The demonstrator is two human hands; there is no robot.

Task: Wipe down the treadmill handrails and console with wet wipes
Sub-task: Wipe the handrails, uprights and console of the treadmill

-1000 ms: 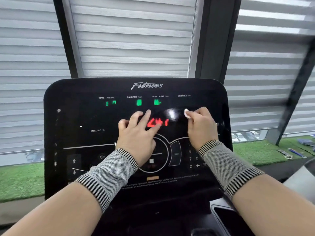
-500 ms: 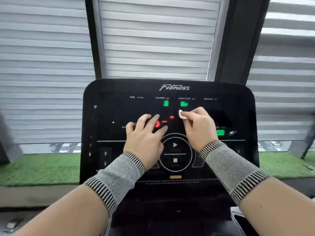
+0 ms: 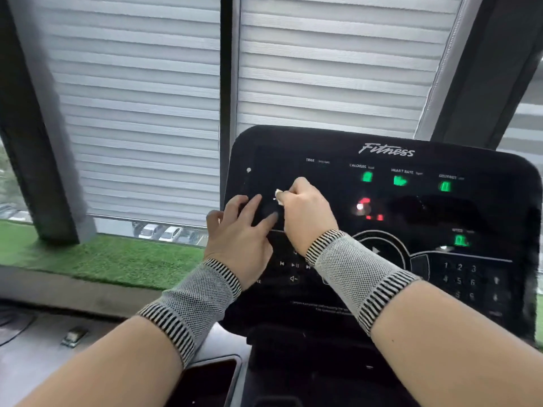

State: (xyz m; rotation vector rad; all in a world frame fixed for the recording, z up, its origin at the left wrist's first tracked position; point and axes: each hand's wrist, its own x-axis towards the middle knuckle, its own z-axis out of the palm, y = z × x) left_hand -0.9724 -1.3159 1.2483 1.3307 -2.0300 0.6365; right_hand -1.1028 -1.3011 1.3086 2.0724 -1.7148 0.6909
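Console (image 3: pixel 382 289) is the landmark: both hands work near its left edge, most of its face to their right uncovered. Left hand (image 3: pixel 239 240) lies flat on the panel, fingers spread, holding nothing. Right hand (image 3: pixel 307 214) just beside it, fingers curled, pinching a small white wet wipe (image 3: pixel 278 195) against the console's upper left.

A small white wipe (image 3: pixel 278 196) pokes from the right grip (image 3: pixel 305 212) – pressed on the black console (image 3: pixel 411 207), lights glowing.
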